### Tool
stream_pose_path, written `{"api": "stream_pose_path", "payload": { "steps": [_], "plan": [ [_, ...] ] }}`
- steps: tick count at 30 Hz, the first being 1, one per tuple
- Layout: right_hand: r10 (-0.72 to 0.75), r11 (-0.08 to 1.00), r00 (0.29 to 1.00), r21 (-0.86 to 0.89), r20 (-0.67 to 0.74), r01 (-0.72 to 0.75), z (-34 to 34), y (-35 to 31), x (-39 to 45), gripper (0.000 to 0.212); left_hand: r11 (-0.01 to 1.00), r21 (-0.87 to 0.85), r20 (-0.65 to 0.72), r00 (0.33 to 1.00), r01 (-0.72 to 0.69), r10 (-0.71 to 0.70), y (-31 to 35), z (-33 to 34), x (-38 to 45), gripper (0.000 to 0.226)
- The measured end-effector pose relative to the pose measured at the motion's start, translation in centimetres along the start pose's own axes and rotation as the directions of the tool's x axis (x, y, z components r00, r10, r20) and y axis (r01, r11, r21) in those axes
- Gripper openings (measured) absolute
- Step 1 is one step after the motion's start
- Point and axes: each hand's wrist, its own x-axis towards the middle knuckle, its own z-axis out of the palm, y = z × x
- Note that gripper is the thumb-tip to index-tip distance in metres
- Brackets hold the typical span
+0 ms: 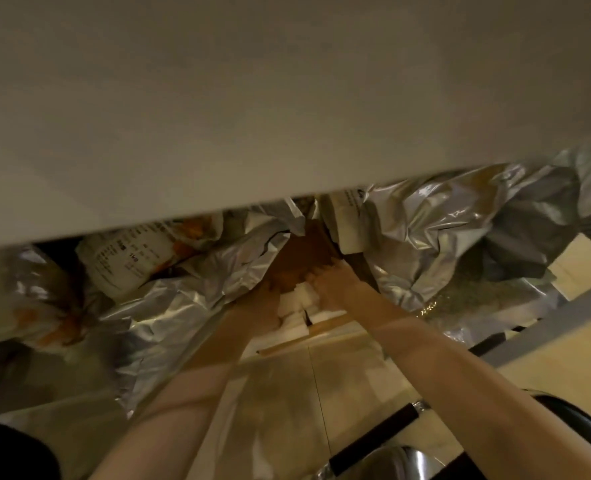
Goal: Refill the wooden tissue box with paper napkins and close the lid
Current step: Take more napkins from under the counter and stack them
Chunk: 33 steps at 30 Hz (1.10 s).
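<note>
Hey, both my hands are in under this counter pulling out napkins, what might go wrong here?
1. The white napkins sit loose between your left hand and right hand, so some may slip and scatter.
2. The crinkled silver bags crowd both wrists and may snag or get dragged out.
3. The counter edge hides what lies deeper, so you are reaching partly blind.
</note>
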Motion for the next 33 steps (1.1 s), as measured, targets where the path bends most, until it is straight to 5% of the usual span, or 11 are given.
{"api": "stream_pose_path", "payload": {
  "steps": [9,17,21,27,33],
  "plan": [
    [0.073,0.995,0.984,0.058,0.162,-0.084,-0.8,0.5,0.4,0.061,0.956,-0.253,0.037,0.989,0.148,-0.144,-0.9,0.2,0.9,0.058],
    [0.049,0.996,0.992,0.065,0.119,-0.057,-1.5,1.1,-0.3,0.054,0.969,-0.215,0.002,0.992,0.124,-0.127,-0.5,0.1,0.1,0.027],
    [0.011,0.994,0.999,0.110,0.049,-0.016,-2.1,1.3,-1.7,0.036,0.985,-0.159,-0.076,0.994,0.071,-0.083,0.0,-0.3,-0.7,0.033],
    [0.014,0.995,1.000,0.100,-0.009,-0.013,-3.9,1.8,-4.2,0.033,0.982,-0.186,-0.017,0.999,0.026,-0.030,0.5,-1.9,-2.6,0.044],
    [0.020,0.951,0.999,0.308,-0.033,-0.009,-5.9,2.5,-8.3,0.033,0.911,-0.411,0.009,1.000,0.025,-0.023,0.8,-3.7,-6.6,0.059]
  ]
}}
